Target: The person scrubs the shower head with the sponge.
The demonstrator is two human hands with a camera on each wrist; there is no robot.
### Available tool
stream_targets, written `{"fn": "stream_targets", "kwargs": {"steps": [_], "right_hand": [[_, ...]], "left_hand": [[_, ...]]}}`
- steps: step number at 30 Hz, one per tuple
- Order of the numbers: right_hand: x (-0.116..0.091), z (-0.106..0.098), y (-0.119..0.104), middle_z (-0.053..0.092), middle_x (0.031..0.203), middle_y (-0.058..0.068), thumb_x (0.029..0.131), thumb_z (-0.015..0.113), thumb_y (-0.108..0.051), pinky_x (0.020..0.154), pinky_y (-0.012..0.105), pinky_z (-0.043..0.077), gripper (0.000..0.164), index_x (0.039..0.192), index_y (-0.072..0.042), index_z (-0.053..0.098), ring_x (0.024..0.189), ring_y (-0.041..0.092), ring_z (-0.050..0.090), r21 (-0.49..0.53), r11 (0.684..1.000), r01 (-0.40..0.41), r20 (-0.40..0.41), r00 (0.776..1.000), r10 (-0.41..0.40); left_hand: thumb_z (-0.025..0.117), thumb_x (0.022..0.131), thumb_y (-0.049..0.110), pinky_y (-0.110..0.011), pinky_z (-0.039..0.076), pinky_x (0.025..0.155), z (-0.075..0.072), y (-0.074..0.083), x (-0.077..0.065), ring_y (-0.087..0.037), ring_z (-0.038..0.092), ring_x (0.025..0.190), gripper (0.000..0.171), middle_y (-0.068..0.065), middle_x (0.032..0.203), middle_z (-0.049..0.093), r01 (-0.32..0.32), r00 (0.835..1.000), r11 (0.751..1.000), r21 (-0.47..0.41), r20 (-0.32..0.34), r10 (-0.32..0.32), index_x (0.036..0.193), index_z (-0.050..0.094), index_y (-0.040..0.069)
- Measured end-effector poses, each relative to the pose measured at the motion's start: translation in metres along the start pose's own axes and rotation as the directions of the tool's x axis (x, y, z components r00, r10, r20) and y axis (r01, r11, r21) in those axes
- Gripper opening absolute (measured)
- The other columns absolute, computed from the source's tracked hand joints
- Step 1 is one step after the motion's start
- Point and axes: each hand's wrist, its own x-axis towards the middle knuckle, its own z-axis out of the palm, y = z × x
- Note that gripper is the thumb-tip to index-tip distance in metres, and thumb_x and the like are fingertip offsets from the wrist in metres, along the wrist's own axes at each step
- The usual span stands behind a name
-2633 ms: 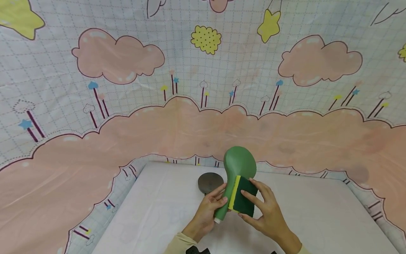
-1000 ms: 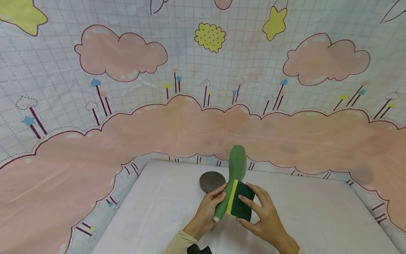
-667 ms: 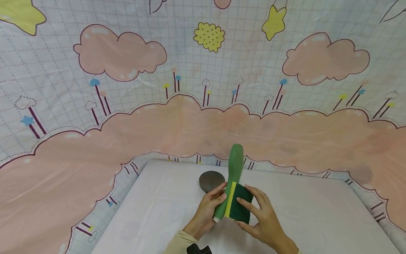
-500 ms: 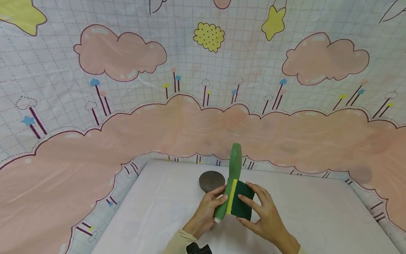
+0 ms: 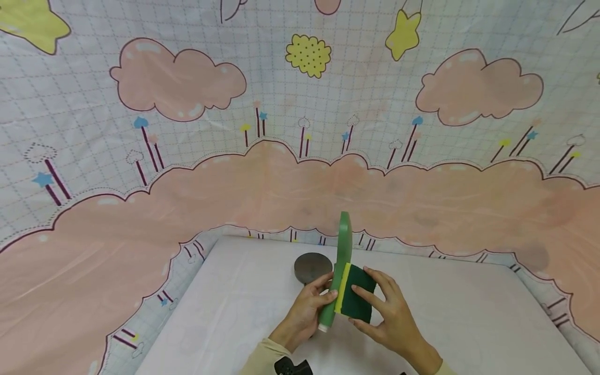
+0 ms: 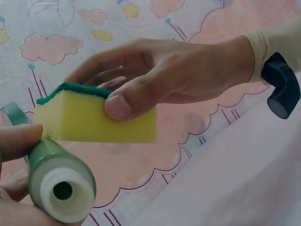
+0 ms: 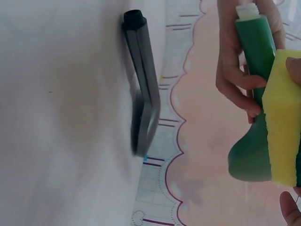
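Observation:
My left hand [image 5: 301, 313] grips the handle of a green handheld shower head [image 5: 344, 240], held up edge-on over the table. A white hollow connector [image 6: 70, 197] at the handle's end faces the left wrist camera. In my right hand [image 5: 399, 324] is a sponge [image 5: 359, 295], yellow with a dark green scouring layer, pinched between thumb and fingers. Its yellow side [image 7: 282, 117] lies against the green handle. Part of the handle is hidden by the left fingers and the sponge.
A dark grey shower head [image 5: 312, 267] lies on the white-covered table [image 5: 234, 307] beyond my left hand; the right wrist view shows its long handle [image 7: 142, 61]. Behind the table hangs a backdrop cloth [image 5: 300, 192] printed with clouds and stars.
The green shower head has turned from showing its broad round side to standing edge-on. The sponge has shifted a little down and back up along the handle. The grey shower head stays put.

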Motion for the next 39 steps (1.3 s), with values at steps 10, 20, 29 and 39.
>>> {"fn": "stream_targets", "kwargs": {"steps": [10,20,29,39], "right_hand": [[-0.005,0.004,-0.007,0.048,0.147,0.012,0.080,0.070,-0.064,0.091,0.059,0.050,0.060,0.129,-0.030,0.064,0.131,0.029,0.043,-0.026,0.999,-0.022,0.046,0.999,0.023],[-0.005,0.009,-0.007,0.049,0.145,0.012,0.077,0.075,-0.060,0.090,0.057,0.051,0.060,0.127,-0.030,0.065,0.130,0.029,0.044,-0.022,1.000,-0.002,0.060,0.998,0.003],[0.004,0.005,-0.001,0.048,0.147,0.011,0.080,0.070,-0.063,0.096,0.056,0.049,0.060,0.129,-0.030,0.065,0.132,0.030,0.043,-0.036,0.999,-0.007,0.065,0.998,0.009],[0.002,0.008,-0.004,0.048,0.146,0.013,0.078,0.075,-0.059,0.097,0.049,0.048,0.060,0.129,-0.028,0.065,0.131,0.029,0.043,-0.017,1.000,-0.008,0.046,0.999,0.009]], "left_hand": [[0.057,0.100,0.020,-0.026,0.052,0.095,-0.001,-0.004,0.002,-0.013,0.061,0.116,0.059,-0.017,0.146,0.050,-0.010,1.000,1.000,-0.020,-0.030,0.009,0.152,0.034,0.006],[0.057,0.099,0.014,-0.029,0.050,0.100,-0.004,-0.007,0.002,-0.020,0.056,0.127,0.058,-0.020,0.153,0.041,-0.002,0.999,0.998,-0.063,-0.044,-0.001,0.152,0.034,0.005],[0.058,0.099,0.026,-0.025,0.045,0.103,-0.002,-0.009,0.004,-0.018,0.048,0.133,0.061,-0.014,0.158,0.035,-0.020,0.997,0.998,-0.057,-0.078,0.015,0.153,0.033,0.008],[0.054,0.101,0.022,-0.036,0.035,0.116,-0.004,-0.005,0.004,-0.024,0.039,0.142,0.061,-0.015,0.159,0.031,0.003,1.000,0.996,-0.091,-0.027,-0.006,0.154,0.030,0.006]]}}
